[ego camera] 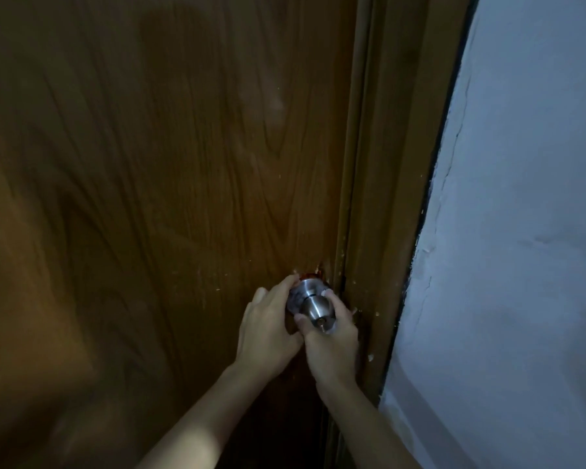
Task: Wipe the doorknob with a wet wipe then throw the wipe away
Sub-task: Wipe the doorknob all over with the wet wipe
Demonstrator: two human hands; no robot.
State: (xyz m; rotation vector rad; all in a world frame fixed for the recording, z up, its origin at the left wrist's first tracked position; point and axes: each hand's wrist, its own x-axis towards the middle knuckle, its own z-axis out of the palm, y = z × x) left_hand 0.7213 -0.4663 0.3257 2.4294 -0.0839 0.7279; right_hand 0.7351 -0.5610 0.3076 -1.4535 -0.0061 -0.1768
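Head view: we see a round brushed-steel doorknob (pixel 313 304) on a wood-grain door (pixel 149 164), next to a rough white wall (pixel 521 231). Our left hand (pixel 268 333) and right hand (pixel 332 343) cup the knob from both sides w/ fingers curled, pressing thin pale wet wipe (pixel 294 296) vs. its collar; wipe edge also shows under the right fingers.

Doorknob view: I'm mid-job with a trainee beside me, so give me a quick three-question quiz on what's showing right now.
1. True or false: both hands are at the doorknob.
2. Which side of the door is the doorknob near? A) the edge by the frame B) the middle of the panel C) the far edge away from the wall
3. What pale material shows around the doorknob, under the fingers?

Key
1. True: the left hand and the right hand both wrap it.
2. A.
3. The wet wipe, pressed against the knob's base.
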